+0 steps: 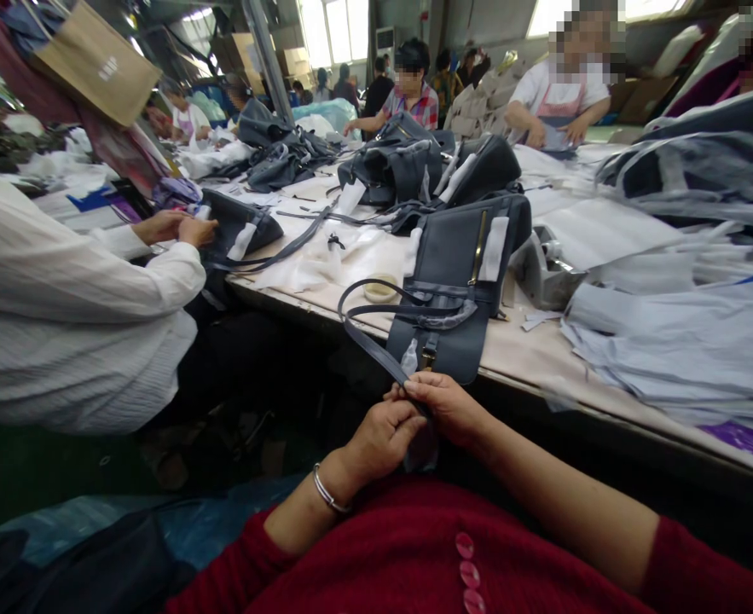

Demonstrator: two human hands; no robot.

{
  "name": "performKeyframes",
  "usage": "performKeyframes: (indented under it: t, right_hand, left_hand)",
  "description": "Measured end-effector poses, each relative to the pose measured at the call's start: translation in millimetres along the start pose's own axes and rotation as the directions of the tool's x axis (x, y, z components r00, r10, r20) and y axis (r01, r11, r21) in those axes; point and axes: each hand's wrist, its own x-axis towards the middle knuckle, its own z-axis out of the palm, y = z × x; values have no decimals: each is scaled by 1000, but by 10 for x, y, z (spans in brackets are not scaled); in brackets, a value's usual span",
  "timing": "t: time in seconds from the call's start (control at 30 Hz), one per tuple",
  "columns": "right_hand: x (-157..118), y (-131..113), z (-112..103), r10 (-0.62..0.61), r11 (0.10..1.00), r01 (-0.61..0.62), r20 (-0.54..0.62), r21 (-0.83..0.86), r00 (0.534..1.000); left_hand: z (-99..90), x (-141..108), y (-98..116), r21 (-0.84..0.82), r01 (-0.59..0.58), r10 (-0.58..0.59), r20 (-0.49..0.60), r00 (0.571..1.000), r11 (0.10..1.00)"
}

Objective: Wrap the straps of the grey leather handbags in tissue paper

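Observation:
A dark blue-grey bag (442,247) with a gold zipper lies on the table, its flap hanging over the front edge. White padding covers parts of its sides. From the bag a long dark strap (368,341) loops left and comes down to my hands. My right hand (449,407) pinches the strap near its end, just below the flap. Close beside it, my left hand (382,435), with a silver bangle at the wrist, is closed at the strap's end. Clear plastic hangs beneath my fingers; the exact piece between my left fingertips is hidden.
On the left, a person in a white shirt (75,307) handles another dark bag (235,226). A metal tape dispenser (547,269) and stacked white sheets (689,341) are at the right. More bags (395,166) lie behind. Several people work across the table (529,358).

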Motion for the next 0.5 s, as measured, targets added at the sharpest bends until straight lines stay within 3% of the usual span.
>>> performKeyframes:
  t: [0.13, 0.5]
  right_hand:
    - [23, 65, 79, -159, 976, 187, -218, 114, 963]
    - [-6, 39, 57, -230, 973, 228, -282, -43, 931]
  left_hand:
    - [8, -9, -17, -16, -7, 3, -235, 972, 1000]
    - [55, -34, -47, -138, 155, -199, -409, 891, 978]
